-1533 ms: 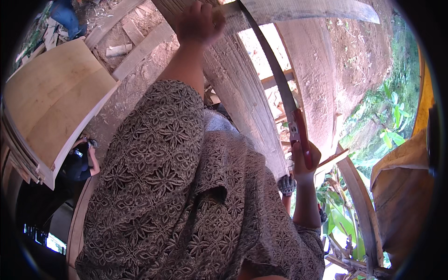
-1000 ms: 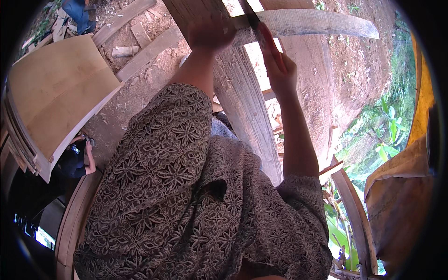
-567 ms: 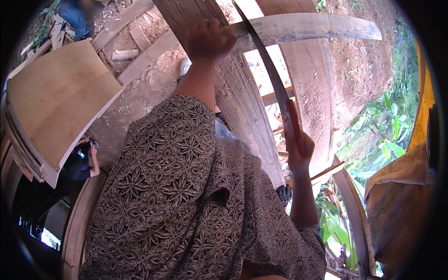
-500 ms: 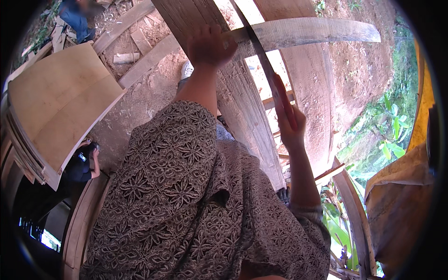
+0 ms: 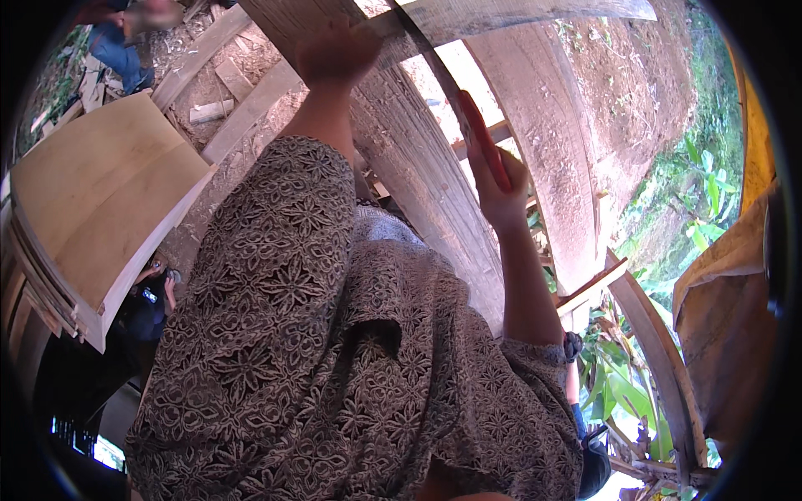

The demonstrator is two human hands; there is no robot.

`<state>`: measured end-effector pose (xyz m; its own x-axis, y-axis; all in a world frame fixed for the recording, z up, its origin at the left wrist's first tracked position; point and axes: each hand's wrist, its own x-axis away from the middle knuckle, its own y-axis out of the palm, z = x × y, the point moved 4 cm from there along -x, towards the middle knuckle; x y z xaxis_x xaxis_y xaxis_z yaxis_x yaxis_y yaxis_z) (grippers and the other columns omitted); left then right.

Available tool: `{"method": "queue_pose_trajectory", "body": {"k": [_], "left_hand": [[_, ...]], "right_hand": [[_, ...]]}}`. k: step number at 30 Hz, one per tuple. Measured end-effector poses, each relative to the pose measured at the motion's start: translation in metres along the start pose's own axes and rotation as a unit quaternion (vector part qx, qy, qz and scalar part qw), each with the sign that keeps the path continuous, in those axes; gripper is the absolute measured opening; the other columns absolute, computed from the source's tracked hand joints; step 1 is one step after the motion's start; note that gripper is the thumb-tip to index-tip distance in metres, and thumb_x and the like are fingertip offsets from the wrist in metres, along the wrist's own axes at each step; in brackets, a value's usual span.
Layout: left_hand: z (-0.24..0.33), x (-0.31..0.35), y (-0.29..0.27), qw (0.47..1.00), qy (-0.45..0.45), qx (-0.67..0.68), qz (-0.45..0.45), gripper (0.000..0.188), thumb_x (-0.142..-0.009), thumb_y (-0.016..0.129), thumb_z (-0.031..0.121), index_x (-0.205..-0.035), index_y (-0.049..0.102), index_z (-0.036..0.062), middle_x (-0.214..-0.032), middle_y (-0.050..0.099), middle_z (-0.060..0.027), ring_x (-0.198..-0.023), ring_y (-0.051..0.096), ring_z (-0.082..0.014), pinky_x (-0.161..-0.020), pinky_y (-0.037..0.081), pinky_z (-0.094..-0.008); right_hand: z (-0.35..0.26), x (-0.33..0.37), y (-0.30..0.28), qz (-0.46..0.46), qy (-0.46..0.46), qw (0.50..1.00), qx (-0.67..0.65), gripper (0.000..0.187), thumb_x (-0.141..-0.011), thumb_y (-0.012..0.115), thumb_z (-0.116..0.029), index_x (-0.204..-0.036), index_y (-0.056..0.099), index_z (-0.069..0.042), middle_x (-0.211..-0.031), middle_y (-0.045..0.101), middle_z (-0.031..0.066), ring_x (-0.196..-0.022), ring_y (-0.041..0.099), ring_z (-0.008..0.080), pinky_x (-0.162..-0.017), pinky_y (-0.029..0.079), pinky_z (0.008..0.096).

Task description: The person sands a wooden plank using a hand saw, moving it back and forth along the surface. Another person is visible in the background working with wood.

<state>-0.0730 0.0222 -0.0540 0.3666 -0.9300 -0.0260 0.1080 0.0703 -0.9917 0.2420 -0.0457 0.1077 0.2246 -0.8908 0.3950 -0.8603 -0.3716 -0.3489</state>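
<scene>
My right hand (image 5: pixel 499 184) is closed round the red handle (image 5: pixel 484 138) of a handsaw. Its dark, narrow blade (image 5: pixel 433 63) runs up and to the left, crossing a pale board (image 5: pixel 526 15) near that board's left end. At that end my left hand (image 5: pixel 338 54) is closed on the board, pressing it against a thick weathered beam (image 5: pixel 426 163). The blade's tip lies beyond the picture's upper edge. How deep the saw sits in the wood I cannot tell.
Right of the beam runs another wide plank (image 5: pixel 543 138), with a gap between. Plywood sheets (image 5: pixel 109 184) are stacked at left. One person (image 5: pixel 121 50) is at upper left, another (image 5: pixel 150 301) at lower left holding a phone. A brown tarp (image 5: pixel 727 326) hangs at right.
Both hands, the saw and the board now sit higher and further left in the picture as the view shifts. Both hands keep their holds. A dark shoe and leg show at lower right.
</scene>
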Motion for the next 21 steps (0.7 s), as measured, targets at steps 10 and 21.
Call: {"method": "queue_pose_trajectory", "body": {"k": [10,21], "left_hand": [[0.007,0.007,-0.034,0.997,-0.038,0.056,0.044,0.05,-0.087,0.056,0.055,-0.106,0.066,0.0102,-0.109,0.068,-0.013,-0.101,0.067,-0.0329,-0.087,0.052,-0.0524],[0.022,0.011,-0.032,0.995,-0.042,0.087,-0.04,0.064,-0.083,0.062,0.063,-0.12,0.064,0.0106,-0.115,0.067,-0.0126,-0.112,0.065,-0.03,-0.096,0.049,-0.0502]], "right_hand": [[-0.024,0.064,-0.058,-0.027,0.026,0.994,0.107,0.025,-0.098,0.068,-0.015,-0.078,0.064,0.001,-0.06,0.051,-0.0003,-0.057,0.046,0.0066,-0.052,0.036,0.0292],[-0.035,-0.151,0.079,0.012,-0.096,0.993,0.062,0.041,-0.098,0.069,-0.037,-0.079,0.066,-0.001,-0.06,0.053,0.0074,-0.06,0.051,0.0125,-0.057,0.043,0.0363]]}}
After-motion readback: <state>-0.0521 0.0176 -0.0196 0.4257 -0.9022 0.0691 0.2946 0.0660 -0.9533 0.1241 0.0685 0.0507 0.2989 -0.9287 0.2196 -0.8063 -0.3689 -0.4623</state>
